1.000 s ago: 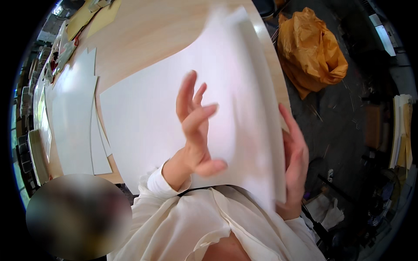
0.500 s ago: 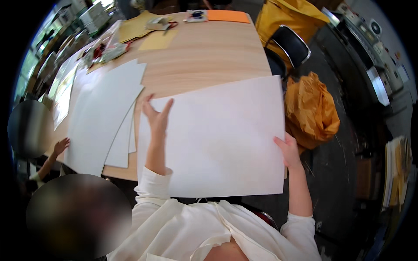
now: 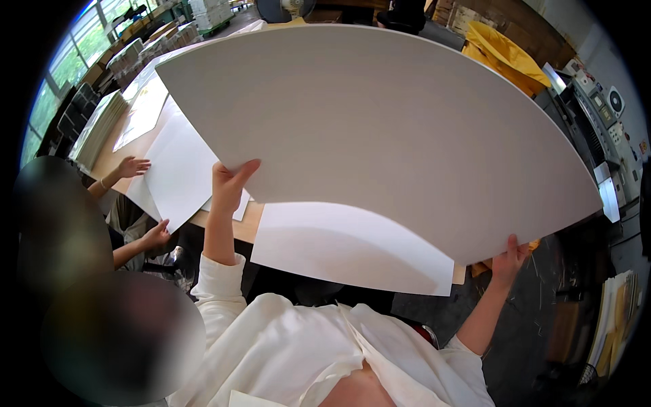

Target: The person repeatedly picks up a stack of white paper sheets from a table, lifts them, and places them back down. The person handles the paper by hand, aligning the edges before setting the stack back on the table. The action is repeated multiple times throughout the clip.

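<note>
A large white sheet (image 3: 386,129) is raised in front of me, arched and greyish on the face turned to me. My left hand (image 3: 230,184) grips its left lower corner area, thumb on the near face and fingers mostly hidden behind. At the right lower corner, my right hand (image 3: 510,261) is closed on the edge. Under it another white sheet (image 3: 352,244) lies on the wooden table (image 3: 249,222), overhanging the near edge. The raised sheet hides most of the tabletop.
On the left, a person's hands (image 3: 157,234) are at more white sheets (image 3: 180,163). A stack of sheets (image 3: 98,129) stands at the table's far left. A yellow bag (image 3: 508,57) is beyond the raised sheet, and a grey machine (image 3: 600,108) stands at the right.
A large white sheet has come up off the table, now held in both hands. My left hand has closed on its edge; my right has moved outward. The other person's second hand has come into view.
</note>
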Motion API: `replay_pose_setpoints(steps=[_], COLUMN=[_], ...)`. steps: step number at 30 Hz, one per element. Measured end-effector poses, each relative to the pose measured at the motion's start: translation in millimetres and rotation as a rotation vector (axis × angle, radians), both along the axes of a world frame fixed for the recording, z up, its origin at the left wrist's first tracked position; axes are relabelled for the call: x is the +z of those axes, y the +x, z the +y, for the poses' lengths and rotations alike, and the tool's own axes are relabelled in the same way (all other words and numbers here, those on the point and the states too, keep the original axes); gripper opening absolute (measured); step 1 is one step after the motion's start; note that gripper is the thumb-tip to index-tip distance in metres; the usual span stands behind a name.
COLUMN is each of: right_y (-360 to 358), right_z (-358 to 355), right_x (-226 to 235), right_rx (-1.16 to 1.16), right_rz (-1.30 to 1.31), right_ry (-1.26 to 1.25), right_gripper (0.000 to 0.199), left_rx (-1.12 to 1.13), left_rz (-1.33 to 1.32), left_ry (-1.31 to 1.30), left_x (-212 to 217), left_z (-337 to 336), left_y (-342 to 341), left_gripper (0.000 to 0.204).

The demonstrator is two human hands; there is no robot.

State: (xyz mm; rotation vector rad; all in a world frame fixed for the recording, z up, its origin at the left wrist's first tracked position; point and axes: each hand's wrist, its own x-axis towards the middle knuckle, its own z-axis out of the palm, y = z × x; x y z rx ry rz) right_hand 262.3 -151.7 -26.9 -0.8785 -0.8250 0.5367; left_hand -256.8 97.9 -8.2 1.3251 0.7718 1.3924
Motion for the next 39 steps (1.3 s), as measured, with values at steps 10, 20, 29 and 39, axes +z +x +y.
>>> replay_pose_setpoints(steps=[10,20,29,39], right_y=[-19,-77,-153,-155], right_z=[44,90,248,201], right_x=[-47,66,68,-17], right_rx=[-0.129,0.27,0.642,0.609], right_rz=[-0.164,-0.44,-0.155,-0.138], right_ry=[-0.321,-0.717,-0.618,-0.873], right_gripper=[0.028,0.032,0.063,0.056], left_rx=[-0.021,0.043,0.319,0.579], left_rz=[0.258,0.099,-0.252,-0.258], left_ry=[-0.104,-0.588,-0.54,-0.703], left_x=[-104,-89,-155,-194], left_z=[-13,-82,-51,55], left_y=[-4,-92,-226,-276], left_gripper=[0.015,0.032,0.038,0.049])
